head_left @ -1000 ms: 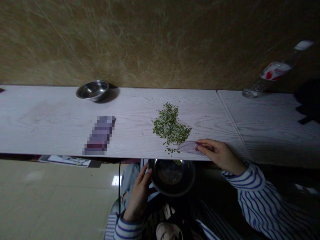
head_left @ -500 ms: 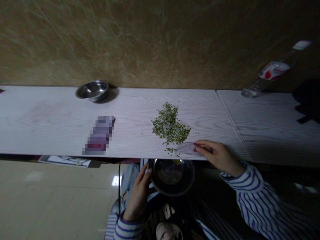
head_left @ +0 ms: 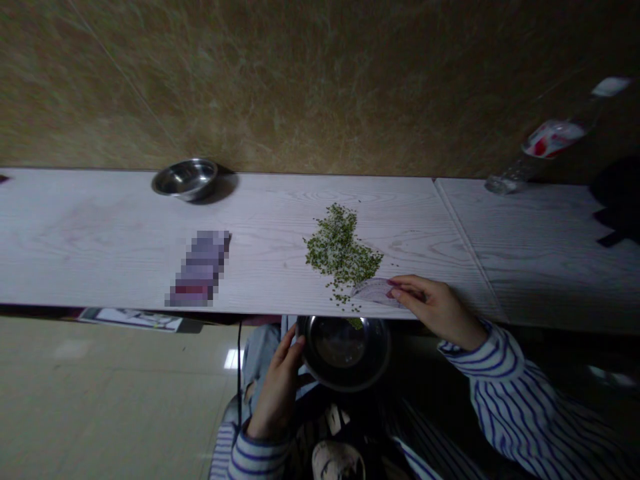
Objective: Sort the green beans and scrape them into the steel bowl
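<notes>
A heap of small green grains (head_left: 341,251) lies on the pale wooden table (head_left: 100,253). My right hand (head_left: 437,310) rests on the table's near edge and pinches a thin pale card (head_left: 374,292) whose edge touches the loose grains at the heap's near side. Below the table edge my left hand (head_left: 277,390) grips the rim of a steel bowl (head_left: 344,351), held just under the heap. A few green grains show inside the bowl near its far rim.
A second steel bowl (head_left: 185,179) stands at the table's back left against the brown wall. A blurred flat packet (head_left: 199,269) lies left of the heap. A plastic bottle (head_left: 545,143) lies at the back right, with a dark object (head_left: 616,203) beside it.
My right hand has slid the card slightly left, closer to the loose grains by the table edge. The left hand and bowl have stayed put.
</notes>
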Available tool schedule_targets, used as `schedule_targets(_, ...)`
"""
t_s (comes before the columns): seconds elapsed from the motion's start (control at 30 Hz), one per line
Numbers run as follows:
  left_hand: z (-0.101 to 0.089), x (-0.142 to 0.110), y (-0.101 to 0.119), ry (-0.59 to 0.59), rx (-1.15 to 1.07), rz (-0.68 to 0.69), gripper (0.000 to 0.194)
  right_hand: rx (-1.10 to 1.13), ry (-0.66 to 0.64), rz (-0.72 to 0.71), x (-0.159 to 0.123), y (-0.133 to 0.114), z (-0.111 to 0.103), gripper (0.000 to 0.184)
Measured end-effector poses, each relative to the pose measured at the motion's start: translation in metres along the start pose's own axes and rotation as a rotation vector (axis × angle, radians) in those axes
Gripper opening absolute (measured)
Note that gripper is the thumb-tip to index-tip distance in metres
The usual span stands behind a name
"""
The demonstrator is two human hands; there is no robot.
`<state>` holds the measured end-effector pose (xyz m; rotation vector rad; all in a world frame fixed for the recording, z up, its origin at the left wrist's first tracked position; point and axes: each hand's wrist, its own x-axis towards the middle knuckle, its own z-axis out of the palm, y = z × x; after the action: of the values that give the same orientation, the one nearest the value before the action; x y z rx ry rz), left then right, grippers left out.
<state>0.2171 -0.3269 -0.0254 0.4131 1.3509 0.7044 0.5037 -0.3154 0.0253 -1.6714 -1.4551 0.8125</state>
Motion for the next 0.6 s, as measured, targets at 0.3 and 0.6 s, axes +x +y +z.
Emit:
schedule_targets(0.3, -0.0006, -0.0014, -0.0007, -0.007, 0.014, 0.005, 0.061, -0.014, 0.003, -0.028, 0.005, 0.0003, 0.0069, 0.026)
schedule_targets(0.6, 0.0005, -0.0018, 0.0007, 0.007, 0.01, 0.006, 0.063, -0.018, 0.056, -0.023, 0.0054, 0.0029, -0.0002, 0.028)
